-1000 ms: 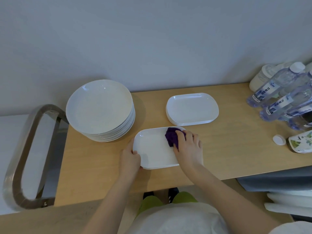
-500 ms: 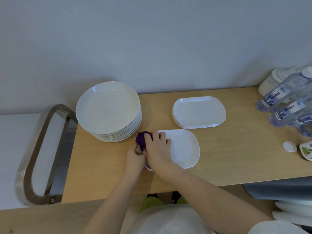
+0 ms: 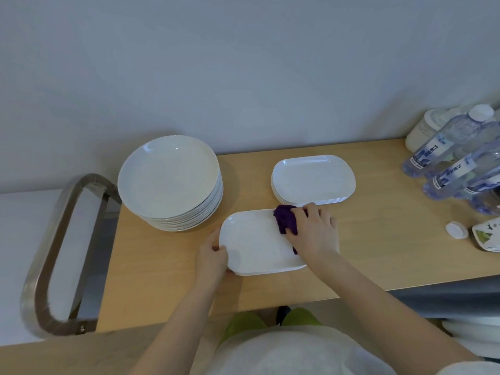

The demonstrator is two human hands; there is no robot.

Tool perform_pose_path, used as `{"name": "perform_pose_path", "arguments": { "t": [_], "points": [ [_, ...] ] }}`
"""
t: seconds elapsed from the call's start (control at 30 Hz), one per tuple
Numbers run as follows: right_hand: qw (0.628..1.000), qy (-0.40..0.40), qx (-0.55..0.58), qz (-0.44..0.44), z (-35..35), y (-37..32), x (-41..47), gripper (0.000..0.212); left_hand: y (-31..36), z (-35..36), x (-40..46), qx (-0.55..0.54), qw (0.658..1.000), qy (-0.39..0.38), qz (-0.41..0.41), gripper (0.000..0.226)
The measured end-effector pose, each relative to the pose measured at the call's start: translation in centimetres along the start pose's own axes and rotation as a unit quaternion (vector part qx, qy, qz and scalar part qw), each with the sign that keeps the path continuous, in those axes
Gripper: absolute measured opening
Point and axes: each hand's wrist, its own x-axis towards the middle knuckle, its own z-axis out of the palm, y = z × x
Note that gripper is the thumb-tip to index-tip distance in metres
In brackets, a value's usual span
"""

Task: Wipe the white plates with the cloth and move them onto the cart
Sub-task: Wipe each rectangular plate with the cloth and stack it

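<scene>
While the left hand grips the near-left edge of the rectangular white plate, thumb on the rim and fingers under it, the right hand presses a bunched purple cloth onto the plate's far-right corner, fingers curled over the cloth. The plate lies flat on the wooden table, directly between the two hands. Just beyond the right hand sits a stack of rectangular plates; beyond the left hand stands a stack of round plates. Further out to the left of the left hand is the cart handle. The step in hand looks like wiping, not yet carrying. Next, once the surface is covered, the plate probably needs lifting level and moving leftward to the cart, clearing the round stack.
</scene>
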Motion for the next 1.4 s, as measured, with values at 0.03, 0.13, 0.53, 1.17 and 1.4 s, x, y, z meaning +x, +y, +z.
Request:
{"name": "perform_pose_path", "arguments": {
  "t": [0.03,0.13,0.53,1.17,1.4],
  "points": [
    [1.0,-0.006,0.001,0.001,-0.1,-0.2,0.2,0.037,0.0,0.0,0.0,-0.003,1.0,-0.001,-0.002,0.061],
    [0.999,-0.01,0.022,0.021,0.0,-2.0,0.8,0.036,0.2,0.0,-0.1,-0.019,1.0,-0.009,-0.007,0.06],
    [0.974,-0.028,0.121,-0.188,1.6,-10.2,-0.1,0.044,0.0,-0.1,0.5,-0.035,0.999,0.003,-0.009,0.055],
    [0.985,-0.047,0.072,-0.149,0.9,0.9,-1.1,0.044,0.0,-0.2,0.1,-0.072,0.996,0.009,-0.041,0.05],
    [0.995,-0.018,0.099,-0.019,0.9,-0.3,1.0,0.044,0.2,-0.4,0.4,-0.056,0.998,0.0,-0.037,0.051]
  ]
}}
